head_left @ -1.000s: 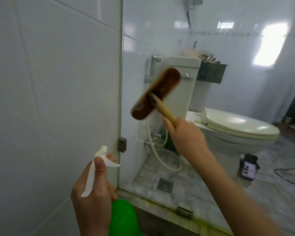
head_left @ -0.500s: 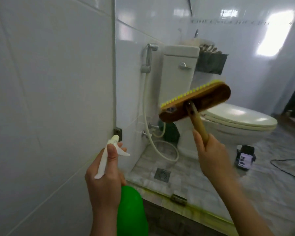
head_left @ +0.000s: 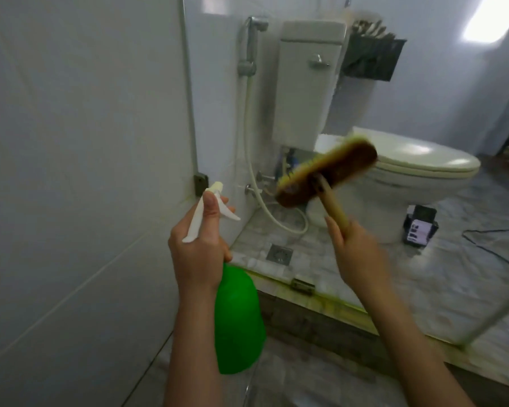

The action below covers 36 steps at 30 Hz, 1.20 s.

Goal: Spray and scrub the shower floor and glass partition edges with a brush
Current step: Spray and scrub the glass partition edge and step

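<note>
The edge of the clear glass partition (head_left: 218, 113) appears targeted: the green plastic spray bottle (head_left: 237, 318) is gripped at the neck by the left hand (head_left: 199, 254), while the brown yellow-bristled wooden brush (head_left: 326, 174) is clasped by the right hand (head_left: 357, 251), raised, likely clear of spray.

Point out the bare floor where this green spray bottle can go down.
Bare: the near floor below the raised step; also the marble right of the floor drain, toward the black device. Crowded: the corner under the cistern, where the hose loops beside the toilet base.
</note>
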Each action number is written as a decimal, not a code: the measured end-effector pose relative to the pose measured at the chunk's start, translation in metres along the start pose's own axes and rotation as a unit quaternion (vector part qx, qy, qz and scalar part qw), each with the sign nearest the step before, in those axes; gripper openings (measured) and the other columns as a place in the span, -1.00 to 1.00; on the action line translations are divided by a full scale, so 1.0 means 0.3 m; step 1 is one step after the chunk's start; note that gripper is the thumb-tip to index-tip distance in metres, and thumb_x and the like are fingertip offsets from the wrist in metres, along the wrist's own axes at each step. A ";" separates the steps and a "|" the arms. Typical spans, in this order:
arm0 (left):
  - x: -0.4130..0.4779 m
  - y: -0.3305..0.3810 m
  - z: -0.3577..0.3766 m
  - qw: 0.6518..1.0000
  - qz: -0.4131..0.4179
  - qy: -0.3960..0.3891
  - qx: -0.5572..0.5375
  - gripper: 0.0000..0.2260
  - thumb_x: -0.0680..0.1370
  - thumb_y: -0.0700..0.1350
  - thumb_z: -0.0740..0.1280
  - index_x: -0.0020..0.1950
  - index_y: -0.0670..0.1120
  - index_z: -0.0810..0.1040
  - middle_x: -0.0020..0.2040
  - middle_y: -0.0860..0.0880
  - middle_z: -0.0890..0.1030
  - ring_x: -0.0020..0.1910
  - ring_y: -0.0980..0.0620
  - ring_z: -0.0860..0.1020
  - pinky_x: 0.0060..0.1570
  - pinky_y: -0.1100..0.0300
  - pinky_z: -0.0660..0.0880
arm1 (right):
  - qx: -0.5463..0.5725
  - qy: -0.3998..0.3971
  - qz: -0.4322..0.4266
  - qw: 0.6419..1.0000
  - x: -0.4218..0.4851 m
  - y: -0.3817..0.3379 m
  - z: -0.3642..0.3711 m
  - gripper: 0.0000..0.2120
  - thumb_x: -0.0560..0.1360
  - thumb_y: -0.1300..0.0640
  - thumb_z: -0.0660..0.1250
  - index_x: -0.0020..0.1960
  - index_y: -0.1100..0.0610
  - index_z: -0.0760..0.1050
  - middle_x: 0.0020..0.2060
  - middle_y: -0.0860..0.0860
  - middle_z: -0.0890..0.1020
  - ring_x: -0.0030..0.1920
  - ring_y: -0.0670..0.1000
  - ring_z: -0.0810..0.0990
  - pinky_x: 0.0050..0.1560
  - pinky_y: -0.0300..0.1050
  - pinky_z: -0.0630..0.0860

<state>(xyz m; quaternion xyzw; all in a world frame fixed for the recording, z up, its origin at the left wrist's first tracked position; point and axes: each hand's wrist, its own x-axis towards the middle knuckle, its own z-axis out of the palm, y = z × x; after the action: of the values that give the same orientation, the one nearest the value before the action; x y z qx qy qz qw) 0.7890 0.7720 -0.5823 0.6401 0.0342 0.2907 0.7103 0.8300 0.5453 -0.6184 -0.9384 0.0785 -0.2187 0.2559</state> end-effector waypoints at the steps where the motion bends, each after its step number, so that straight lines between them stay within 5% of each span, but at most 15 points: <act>1: 0.003 0.000 -0.010 1.000 -0.003 -0.002 0.000 -0.71 0.62 0.26 0.17 -0.08 0.21 0.64 -0.27 0.04 0.70 -0.60 0.08 0.40 -0.57 0.25 0.37 | 0.005 -0.017 0.038 0.999 -0.086 0.057 0.010 -0.47 0.47 -0.33 -0.05 -0.17 0.09 0.41 -0.37 0.05 0.53 -0.42 0.02 0.52 -0.38 0.02 0.54; 5: 0.008 -0.006 -0.034 1.000 -0.017 0.003 0.006 -0.71 0.53 0.28 0.16 -0.09 0.22 0.63 -0.26 0.12 0.72 -0.58 0.06 0.40 -0.57 0.24 0.37 | -0.001 -0.051 0.065 0.997 -0.110 0.034 0.094 -0.48 0.53 -0.28 -0.01 -0.14 0.15 0.42 -0.37 0.04 0.52 -0.41 0.03 0.51 -0.36 0.01 0.53; 10: 0.021 -0.029 -0.054 0.999 -0.027 0.029 0.010 -0.75 0.59 0.22 0.15 -0.08 0.25 0.61 -0.22 0.27 0.71 -0.61 0.11 0.36 -0.59 0.30 0.34 | -0.084 -0.072 -0.089 0.990 0.127 -0.223 0.189 -0.52 0.55 -0.31 -0.02 -0.09 0.08 0.36 -0.27 0.02 0.52 -0.32 0.07 0.55 -0.26 0.04 0.57; 17: 0.057 -0.089 -0.116 0.998 -0.038 0.046 0.002 -0.67 0.56 0.26 0.15 -0.02 0.15 0.65 -0.20 0.17 0.73 -0.56 0.04 0.38 -0.54 0.23 0.37 | -0.091 -0.095 0.053 0.990 -0.150 0.130 0.092 -0.48 0.45 -0.35 -0.08 -0.22 0.06 0.36 -0.41 0.00 0.52 -0.47 -0.01 0.51 -0.40 -0.02 0.56; 21: 0.062 -0.148 -0.137 0.997 -0.051 0.062 0.016 -0.64 0.58 0.27 0.15 -0.06 0.14 0.67 -0.36 0.17 0.67 -0.54 -0.01 0.38 -0.43 0.17 0.37 | -0.029 -0.120 -0.011 0.992 -0.020 -0.092 0.213 -0.57 0.56 -0.25 0.04 -0.16 0.09 0.40 -0.35 -0.02 0.51 -0.42 -0.04 0.50 -0.41 -0.13 0.49; 25: 0.067 -0.188 -0.154 0.995 -0.062 0.070 0.017 -0.61 0.56 0.29 0.16 -0.04 0.09 0.68 -0.37 0.16 0.65 -0.57 0.05 0.37 -0.51 0.24 0.38 | -0.071 -0.145 -0.093 0.982 0.082 -0.254 0.333 -0.53 0.55 -0.31 0.00 -0.08 0.08 0.39 -0.29 -0.01 0.51 -0.34 0.02 0.53 -0.26 -0.02 0.56; 31: 0.101 -0.234 -0.209 0.997 -0.058 0.051 0.032 -0.62 0.58 0.26 0.13 0.00 0.10 0.67 -0.14 0.18 0.74 -0.56 0.04 0.37 -0.53 0.23 0.34 | -0.150 -0.159 0.035 0.975 -0.120 0.107 0.235 -0.64 0.56 -0.25 0.05 -0.19 0.01 0.29 -0.39 -0.07 0.49 -0.46 -0.08 0.47 -0.41 -0.12 0.52; 36: 0.104 -0.247 -0.217 0.995 -0.052 0.066 0.050 -0.63 0.58 0.26 0.13 0.00 0.12 0.67 -0.22 0.21 0.72 -0.59 0.08 0.36 -0.51 0.22 0.33 | -0.089 -0.159 -0.035 0.983 -0.038 -0.106 0.388 -0.58 0.55 -0.28 0.02 -0.13 0.06 0.36 -0.35 -0.05 0.50 -0.43 -0.06 0.50 -0.41 -0.13 0.50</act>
<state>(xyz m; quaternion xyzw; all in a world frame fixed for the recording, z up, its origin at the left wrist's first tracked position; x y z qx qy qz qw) 0.8147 0.8434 -0.6526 0.6513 0.1285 0.2934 0.6879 0.8735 0.6273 -0.6962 -0.9823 0.0230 -0.0676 0.1731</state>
